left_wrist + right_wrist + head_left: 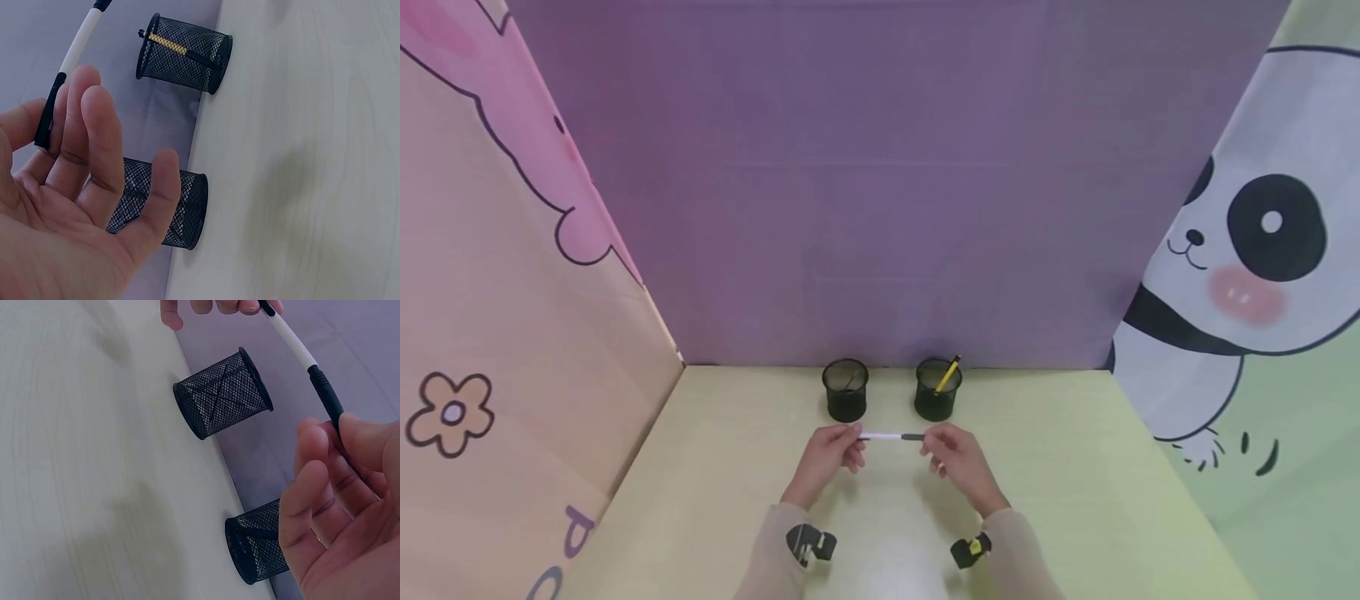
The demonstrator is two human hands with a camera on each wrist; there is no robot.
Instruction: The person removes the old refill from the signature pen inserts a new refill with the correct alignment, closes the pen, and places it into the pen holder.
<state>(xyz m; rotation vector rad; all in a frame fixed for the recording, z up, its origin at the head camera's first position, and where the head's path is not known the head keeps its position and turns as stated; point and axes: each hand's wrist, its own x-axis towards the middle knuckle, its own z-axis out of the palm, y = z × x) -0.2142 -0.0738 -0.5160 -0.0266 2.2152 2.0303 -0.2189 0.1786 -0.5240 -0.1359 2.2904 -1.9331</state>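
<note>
A white pen with black ends (883,436) is stretched level between both hands, in front of two black mesh cups. My left hand (833,450) pinches its black clip end between thumb and fingers, the other fingers loosely bent in the left wrist view. At the opposite end, my right hand (958,458) pinches the dark ribbed grip section (325,390). Just beyond the left hand stands the left mesh cup (846,404). The right mesh cup (934,406) is behind the right hand and holds a yellow pen with black ends (947,375).
Both cups stand upright on the pale wooden table (715,500), near the purple back wall (887,208). Printed side panels close in the left and right, one showing a panda (1195,383). Black wrist devices (811,543) sit on the light sleeves.
</note>
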